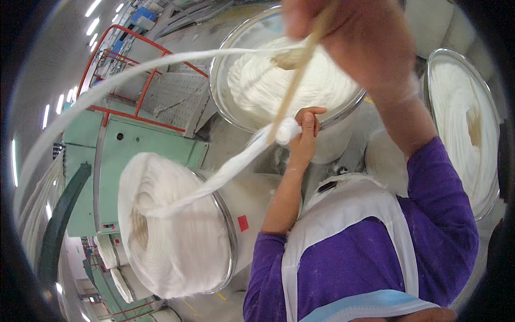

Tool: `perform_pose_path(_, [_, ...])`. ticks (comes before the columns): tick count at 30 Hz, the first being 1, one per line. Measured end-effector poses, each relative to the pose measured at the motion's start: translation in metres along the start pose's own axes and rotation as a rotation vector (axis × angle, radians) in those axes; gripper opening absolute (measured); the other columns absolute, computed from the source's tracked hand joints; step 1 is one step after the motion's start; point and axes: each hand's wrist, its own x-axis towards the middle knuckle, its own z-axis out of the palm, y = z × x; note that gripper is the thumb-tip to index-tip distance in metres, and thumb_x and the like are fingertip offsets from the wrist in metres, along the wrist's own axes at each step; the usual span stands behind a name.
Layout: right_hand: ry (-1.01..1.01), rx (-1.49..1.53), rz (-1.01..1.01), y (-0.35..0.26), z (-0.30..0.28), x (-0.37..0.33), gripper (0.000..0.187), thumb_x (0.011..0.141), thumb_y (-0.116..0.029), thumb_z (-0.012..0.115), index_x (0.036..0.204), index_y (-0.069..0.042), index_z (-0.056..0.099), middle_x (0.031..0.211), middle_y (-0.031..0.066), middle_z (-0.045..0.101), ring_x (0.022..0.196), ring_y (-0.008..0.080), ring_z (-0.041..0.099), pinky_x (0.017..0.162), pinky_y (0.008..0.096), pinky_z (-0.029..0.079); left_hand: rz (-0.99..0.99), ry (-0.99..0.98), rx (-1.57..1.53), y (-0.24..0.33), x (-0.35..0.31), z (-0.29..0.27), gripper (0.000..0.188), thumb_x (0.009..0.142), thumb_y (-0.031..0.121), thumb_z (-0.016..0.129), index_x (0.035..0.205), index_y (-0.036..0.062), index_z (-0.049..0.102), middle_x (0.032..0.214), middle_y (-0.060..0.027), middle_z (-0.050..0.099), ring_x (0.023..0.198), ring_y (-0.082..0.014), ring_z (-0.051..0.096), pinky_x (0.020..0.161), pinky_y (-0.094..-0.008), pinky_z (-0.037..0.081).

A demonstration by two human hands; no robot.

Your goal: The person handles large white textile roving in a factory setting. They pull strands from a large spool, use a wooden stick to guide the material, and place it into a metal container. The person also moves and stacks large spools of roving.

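The step in hand looks like working a thin tan rod [296,88] against the white sliver [230,167], which stretches from the can [229,231] at left to the left hand [304,137]. That hand curls round the bunched end; the right hand [370,48] is blurred at the rod — its fingers' closure I cannot tell. The next move likely calls for a firm left hold.

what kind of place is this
Most likely a textile mill, perhaps for spinning: large drums hold coiled white fibre, a big green machine stands beyond them, and rows of strip lights run overhead.
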Motion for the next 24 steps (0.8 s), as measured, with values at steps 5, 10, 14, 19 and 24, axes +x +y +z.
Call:
perform_pose_path(5, [-0.101, 0.201, -0.113, -0.007, -0.024, -0.009, 0.032, 0.101, -0.031, 0.038, 0.112, -0.005, 0.052, 0.084, 0.0100, 0.061, 0.073, 0.0174, 0.059, 0.066, 0.0305, 0.048, 0.050, 0.038, -0.099, 0.000, -0.020, -0.012, 0.019, 0.096, 0.021, 0.054, 0.106, 0.0055, 0.058, 0.078, 0.0035, 0.048, 0.068, -0.0054, 0.040, 0.062, -0.0211, 0.034])
perform_pose_path(10, [-0.033, 0.077, 0.117, 0.007, -0.040, -0.070, 0.026, 0.095, -0.024, 0.052, 0.106, -0.001, 0.057, 0.074, 0.0086, 0.060, 0.065, 0.0160, 0.060, 0.058, 0.0282, 0.050, 0.415, 0.165, -0.201, 0.019, -0.122, -0.062, 0.020, 0.079, 0.019, 0.069, 0.091, 0.0099, 0.056, 0.065, -0.0018, 0.050, 0.065, -0.0205, 0.052, 0.056, -0.0345, 0.039])
perform_pose_path(14, [-0.007, 0.042, 0.257, 0.015, -0.049, -0.112, 0.025, 0.088, -0.024, 0.063, 0.097, -0.001, 0.059, 0.076, 0.0089, 0.062, 0.065, 0.0163, 0.062, 0.058, 0.0280, 0.050, 0.337, 0.243, -0.514, 0.032, -0.223, -0.105, 0.040, 0.080, 0.028, 0.066, 0.114, 0.0130, 0.053, 0.078, -0.0055, 0.062, 0.074, -0.0208, 0.055, 0.078, -0.0432, 0.041])
perform_pose_path(19, [-0.036, -0.007, 0.510, 0.014, -0.033, -0.144, 0.021, 0.079, -0.018, 0.072, 0.084, -0.001, 0.062, 0.076, 0.0080, 0.062, 0.068, 0.0166, 0.063, 0.061, 0.0281, 0.051, -0.271, 0.627, -0.308, -0.028, -0.322, -0.113, 0.053, 0.086, 0.025, 0.065, 0.133, 0.0086, 0.046, 0.116, -0.0084, 0.057, 0.104, -0.0248, 0.055, 0.097, -0.0371, 0.041])
perform_pose_path(24, [-0.395, -0.211, 0.639, 0.045, 0.000, -0.169, 0.013, 0.081, -0.010, 0.071, 0.090, -0.001, 0.066, 0.085, 0.0078, 0.069, 0.074, 0.0151, 0.065, 0.067, 0.0288, 0.052, -0.801, 0.574, -0.052, -0.111, -0.366, -0.095, 0.048, 0.088, 0.028, 0.066, 0.126, 0.0031, 0.053, 0.117, -0.0114, 0.060, 0.107, -0.0239, 0.057, 0.094, -0.0334, 0.044])
